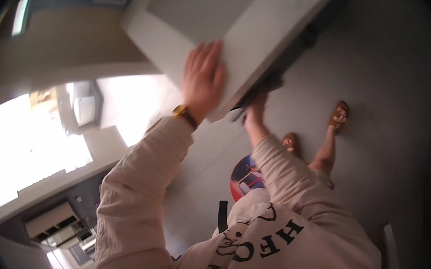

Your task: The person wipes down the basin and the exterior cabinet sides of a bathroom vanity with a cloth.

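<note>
A pale rectangular sink or basin-like countertop (252, 38) with a recessed area and a dark round hole fills the upper middle. My left hand (204, 80) lies flat on its near corner, fingers together, with a watch (183, 114) on the wrist. Below the edge, my right hand (256, 108) reaches in beneath the dark underside; its fingers are partly hidden by the edge and a dark object there. Whether that hand grips the dark object cannot be told.
Grey tiled floor (384, 75) spreads to the right. My sandalled foot (339, 114) stands right of my right arm. A round red-and-blue stool seat or similar disc (246, 177) is close to my body. Bright windows (21, 144) and a wall shelf (54, 220) appear at left.
</note>
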`<state>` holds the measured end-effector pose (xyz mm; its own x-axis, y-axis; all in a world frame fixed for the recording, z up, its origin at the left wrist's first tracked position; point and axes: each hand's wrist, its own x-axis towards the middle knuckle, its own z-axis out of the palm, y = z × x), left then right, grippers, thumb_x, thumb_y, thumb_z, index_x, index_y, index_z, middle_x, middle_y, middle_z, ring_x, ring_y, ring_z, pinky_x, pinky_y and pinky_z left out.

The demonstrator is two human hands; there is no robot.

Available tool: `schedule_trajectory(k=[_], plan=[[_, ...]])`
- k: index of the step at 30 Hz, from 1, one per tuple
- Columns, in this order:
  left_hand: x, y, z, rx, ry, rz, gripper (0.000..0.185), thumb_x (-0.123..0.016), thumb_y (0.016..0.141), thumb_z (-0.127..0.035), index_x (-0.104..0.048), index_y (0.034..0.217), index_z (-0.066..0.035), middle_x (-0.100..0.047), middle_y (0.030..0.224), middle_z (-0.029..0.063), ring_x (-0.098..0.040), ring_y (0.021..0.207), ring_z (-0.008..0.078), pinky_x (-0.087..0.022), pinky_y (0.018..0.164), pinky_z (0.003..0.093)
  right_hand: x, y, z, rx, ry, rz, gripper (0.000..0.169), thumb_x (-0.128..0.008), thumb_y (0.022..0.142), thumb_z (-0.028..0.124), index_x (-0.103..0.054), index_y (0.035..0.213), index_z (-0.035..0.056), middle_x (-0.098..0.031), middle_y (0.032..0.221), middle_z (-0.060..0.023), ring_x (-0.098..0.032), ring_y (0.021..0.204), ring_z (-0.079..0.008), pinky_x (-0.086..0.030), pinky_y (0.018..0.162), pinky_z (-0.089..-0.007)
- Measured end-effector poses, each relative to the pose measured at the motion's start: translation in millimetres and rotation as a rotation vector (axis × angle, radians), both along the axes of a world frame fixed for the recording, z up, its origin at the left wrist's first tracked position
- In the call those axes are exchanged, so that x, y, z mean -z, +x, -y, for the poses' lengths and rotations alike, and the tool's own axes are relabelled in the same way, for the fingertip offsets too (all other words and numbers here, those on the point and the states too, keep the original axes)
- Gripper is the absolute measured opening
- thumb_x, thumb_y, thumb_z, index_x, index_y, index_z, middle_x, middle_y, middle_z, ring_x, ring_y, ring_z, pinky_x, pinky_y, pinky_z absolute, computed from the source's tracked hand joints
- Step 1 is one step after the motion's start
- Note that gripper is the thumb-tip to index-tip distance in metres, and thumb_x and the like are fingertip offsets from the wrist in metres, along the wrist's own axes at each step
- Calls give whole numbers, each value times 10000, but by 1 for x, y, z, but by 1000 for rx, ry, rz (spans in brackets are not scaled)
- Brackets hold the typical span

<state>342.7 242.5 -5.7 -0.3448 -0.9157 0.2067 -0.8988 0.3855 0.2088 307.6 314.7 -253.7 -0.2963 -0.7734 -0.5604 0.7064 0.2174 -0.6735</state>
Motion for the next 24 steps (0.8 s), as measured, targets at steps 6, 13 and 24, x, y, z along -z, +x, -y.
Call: schedule_trajectory(k=[6,13,24], plan=[[-15,-5,-5,-6,64,128,446,-414,887,-131,-423,1320,-26,-464,1299,192,-354,1277,371,-236,1087,477,6,-110,38,236,-155,496,462,-415,975,333,-381,1320,27,-473,1283,-99,-481,1133,-205,-386,984,-348],[-33,6,-26,-86,174,268,494,-380,887,-81,-302,1365,16,-348,1378,212,-272,1317,414,-182,1099,516,-118,-226,166,-15,-310,-423,432,-518,931,268,-419,1246,-11,-447,1276,-173,-423,1195,-264,-301,1043,-361],[-38,-316,231,483,-51,-11,549,-495,876,-60,-313,1393,-55,-278,1468,166,-184,1378,382,-165,1103,497,-30,-308,290,-38,-30,-324,476,-409,958,234,-316,1373,21,-328,1418,-176,-331,1298,-305,-278,1050,-392]])
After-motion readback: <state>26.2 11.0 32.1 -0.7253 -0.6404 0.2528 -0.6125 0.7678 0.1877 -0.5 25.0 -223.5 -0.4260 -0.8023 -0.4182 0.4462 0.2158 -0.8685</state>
